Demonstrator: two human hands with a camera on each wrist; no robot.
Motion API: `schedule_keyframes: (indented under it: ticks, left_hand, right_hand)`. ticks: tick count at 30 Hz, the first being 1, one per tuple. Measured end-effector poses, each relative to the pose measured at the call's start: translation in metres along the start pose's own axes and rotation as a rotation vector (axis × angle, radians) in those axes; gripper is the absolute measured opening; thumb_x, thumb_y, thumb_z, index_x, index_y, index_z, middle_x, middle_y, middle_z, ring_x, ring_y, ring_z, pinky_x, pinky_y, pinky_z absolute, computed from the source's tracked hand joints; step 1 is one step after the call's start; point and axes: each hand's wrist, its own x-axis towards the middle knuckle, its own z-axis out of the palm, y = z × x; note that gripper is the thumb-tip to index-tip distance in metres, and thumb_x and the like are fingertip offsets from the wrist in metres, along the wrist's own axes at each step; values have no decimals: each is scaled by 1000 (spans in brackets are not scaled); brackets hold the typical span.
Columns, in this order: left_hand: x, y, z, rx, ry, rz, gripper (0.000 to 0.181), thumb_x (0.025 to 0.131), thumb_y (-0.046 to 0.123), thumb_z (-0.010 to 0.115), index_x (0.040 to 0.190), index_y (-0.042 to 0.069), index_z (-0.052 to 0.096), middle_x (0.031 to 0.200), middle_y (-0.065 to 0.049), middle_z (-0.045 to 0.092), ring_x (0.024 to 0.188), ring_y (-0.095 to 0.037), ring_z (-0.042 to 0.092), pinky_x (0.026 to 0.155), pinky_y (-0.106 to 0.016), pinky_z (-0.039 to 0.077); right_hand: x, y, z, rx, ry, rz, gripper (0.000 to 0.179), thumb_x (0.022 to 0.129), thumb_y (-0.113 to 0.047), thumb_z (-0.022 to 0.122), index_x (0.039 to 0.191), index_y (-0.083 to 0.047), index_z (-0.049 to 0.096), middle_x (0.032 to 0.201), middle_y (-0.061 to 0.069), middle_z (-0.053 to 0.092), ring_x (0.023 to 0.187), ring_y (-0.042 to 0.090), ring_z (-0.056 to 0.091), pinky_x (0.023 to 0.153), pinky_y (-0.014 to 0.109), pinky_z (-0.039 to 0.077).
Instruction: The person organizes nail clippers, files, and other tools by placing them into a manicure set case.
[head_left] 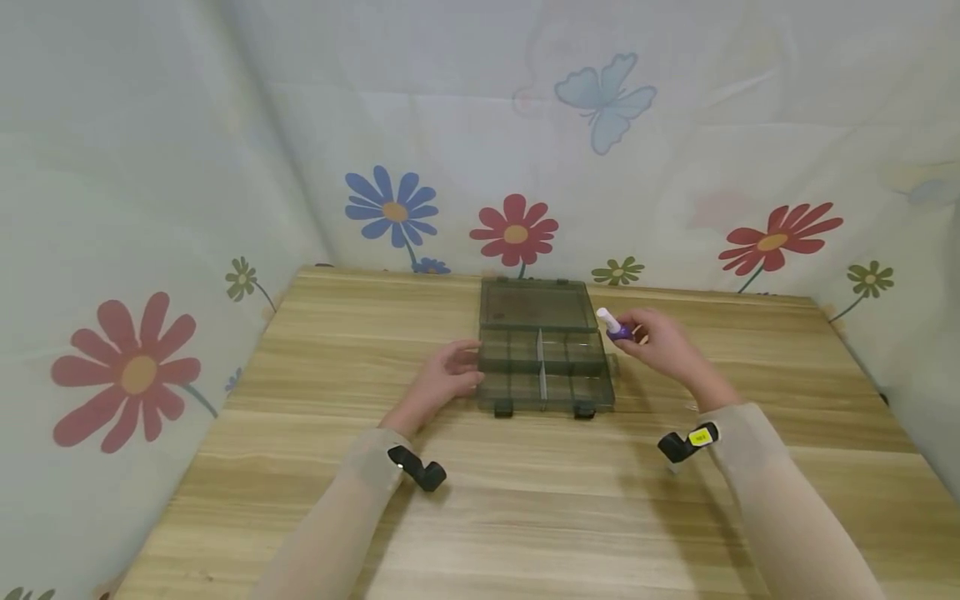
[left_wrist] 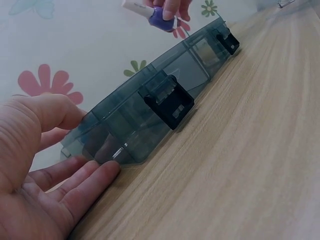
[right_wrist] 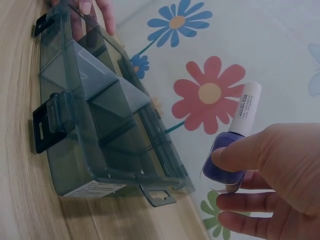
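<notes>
A translucent dark green compartment box [head_left: 525, 385] lies on the table with its lid [head_left: 536, 304] folded back and black latches [left_wrist: 172, 102] along its near side. Pale dividers [right_wrist: 92, 70] split its inside; the compartments I can see into hold nothing. My left hand [head_left: 444, 377] rests against the box's left side, fingers fairly straight and touching its wall. Just past the right edge of the box, my right hand [head_left: 663, 343] pinches a purple nail polish bottle [right_wrist: 223, 159] between thumb and fingers. The bottle's white cap [right_wrist: 246, 108] points up, tilted, and the bottle is held above the table.
The wood-grain table [head_left: 495, 508] reaches toward me and out to both sides. Behind and beside it hangs a white cloth [head_left: 450, 125] printed with flowers and a butterfly. A clear loop tab [right_wrist: 159, 196] sticks out from the box's right end.
</notes>
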Motion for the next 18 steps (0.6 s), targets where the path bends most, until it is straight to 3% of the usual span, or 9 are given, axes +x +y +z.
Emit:
schedule_keyframes:
  ticks: [18]
  left_hand:
    - [-1, 3, 0, 4, 15, 1, 55, 84, 5, 67, 135, 9, 47, 129, -16, 49, 114, -31, 51, 79, -38, 54]
  right_hand:
    - [18, -9, 17, -16, -52, -61, 19, 78, 5, 70, 95, 5, 63, 87, 16, 57, 74, 26, 54, 63, 35, 46]
